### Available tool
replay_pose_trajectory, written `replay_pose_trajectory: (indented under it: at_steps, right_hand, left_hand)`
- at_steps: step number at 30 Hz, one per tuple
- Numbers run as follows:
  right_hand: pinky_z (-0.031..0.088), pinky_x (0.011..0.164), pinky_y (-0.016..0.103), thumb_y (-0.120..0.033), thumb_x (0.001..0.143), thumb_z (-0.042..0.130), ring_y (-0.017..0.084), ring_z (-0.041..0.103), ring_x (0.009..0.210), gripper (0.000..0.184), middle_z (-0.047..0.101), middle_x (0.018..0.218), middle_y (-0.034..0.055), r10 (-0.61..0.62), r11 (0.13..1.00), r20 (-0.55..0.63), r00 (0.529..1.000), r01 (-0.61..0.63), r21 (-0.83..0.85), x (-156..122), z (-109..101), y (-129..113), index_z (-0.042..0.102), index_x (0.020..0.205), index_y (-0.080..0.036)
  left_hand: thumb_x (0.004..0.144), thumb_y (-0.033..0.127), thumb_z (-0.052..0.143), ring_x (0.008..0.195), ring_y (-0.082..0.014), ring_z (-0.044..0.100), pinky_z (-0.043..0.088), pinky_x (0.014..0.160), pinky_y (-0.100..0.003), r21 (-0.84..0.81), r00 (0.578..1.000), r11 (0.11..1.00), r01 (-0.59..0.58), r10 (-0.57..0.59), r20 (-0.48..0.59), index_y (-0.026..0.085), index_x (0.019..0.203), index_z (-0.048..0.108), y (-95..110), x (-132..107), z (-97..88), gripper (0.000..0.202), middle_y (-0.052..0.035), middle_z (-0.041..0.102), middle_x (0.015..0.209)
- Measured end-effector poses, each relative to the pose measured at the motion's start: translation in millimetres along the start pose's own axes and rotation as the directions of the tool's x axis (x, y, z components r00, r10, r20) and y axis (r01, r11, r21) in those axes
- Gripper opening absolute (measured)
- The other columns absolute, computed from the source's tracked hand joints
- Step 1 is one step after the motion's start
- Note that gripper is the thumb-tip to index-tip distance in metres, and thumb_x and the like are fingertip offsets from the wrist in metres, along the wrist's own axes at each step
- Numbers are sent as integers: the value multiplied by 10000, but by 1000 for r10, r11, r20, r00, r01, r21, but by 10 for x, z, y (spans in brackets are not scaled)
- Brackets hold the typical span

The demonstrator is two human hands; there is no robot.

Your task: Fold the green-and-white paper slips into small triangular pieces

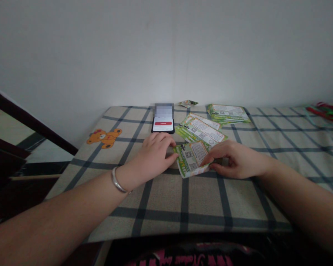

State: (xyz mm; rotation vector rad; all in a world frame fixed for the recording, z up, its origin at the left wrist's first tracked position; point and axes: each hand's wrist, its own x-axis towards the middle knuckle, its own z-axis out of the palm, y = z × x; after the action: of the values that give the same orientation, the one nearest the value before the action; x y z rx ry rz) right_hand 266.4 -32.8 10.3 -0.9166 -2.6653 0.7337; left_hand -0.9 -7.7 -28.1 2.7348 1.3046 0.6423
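Here, palm-down left hand and right hand hold a leaflet.

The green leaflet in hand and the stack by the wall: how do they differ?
The green leaflet looks thinner than the stack. The left hand and right hand touch the leaflet, not the stack. The leaflet lies out front; the stack by the wall. Both show green edges and QR codes.

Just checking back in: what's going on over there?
A person is handling a green printed card with QR codes on a plaid cloth, left hand at one edge, right hand on the other side. More such cards lie just beyond, with a stack farther back. A phone lies ahead of the left hand.
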Motion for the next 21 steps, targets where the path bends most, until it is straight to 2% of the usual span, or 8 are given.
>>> replay_pose_trajectory:
  at_steps: [6,9,12,17,21]
  right_hand:
    - [425,588,220,-198,859,557,109,593,660,146,695,786,23,38,999,-25,999,-38,-8,70,72,-20,697,897,-176]
    - [380,554,225,-253,880,552,105,543,610,144,652,722,6,110,989,-95,989,-119,-92,121,134,-18,671,850,-177]
    - [395,610,251,-284,890,559,135,562,685,145,651,768,20,174,957,-189,966,-211,-199,168,189,30,664,855,-190]
    - [444,733,317,-314,883,600,201,584,846,149,651,874,64,98,920,-317,943,-207,-333,223,245,117,670,834,-192]
    - [450,927,392,-291,868,632,245,590,1039,118,671,1121,90,16,913,-398,917,-176,-369,253,279,138,674,832,-187]
  left_hand:
    - [825,313,679,1133,-259,525,420,1005,-470,-70,997,995,73,-72,25,183,938,620,21,45,6,183,-69,613,1167]
    - [818,306,685,1141,-262,524,413,1007,-479,-100,996,991,89,-87,26,186,903,645,5,55,32,153,-67,611,1177]
    - [823,307,680,1152,-266,519,409,1008,-493,-116,997,990,81,-80,13,195,892,664,-13,53,56,133,-61,615,1180]
    - [882,276,602,1141,-248,526,409,1012,-484,-121,997,990,79,-80,-5,194,909,673,-17,54,58,112,-52,632,1163]
    - [953,268,479,1144,-242,530,408,1014,-475,-122,996,989,86,-85,13,181,932,673,-7,63,42,214,-59,638,1171]
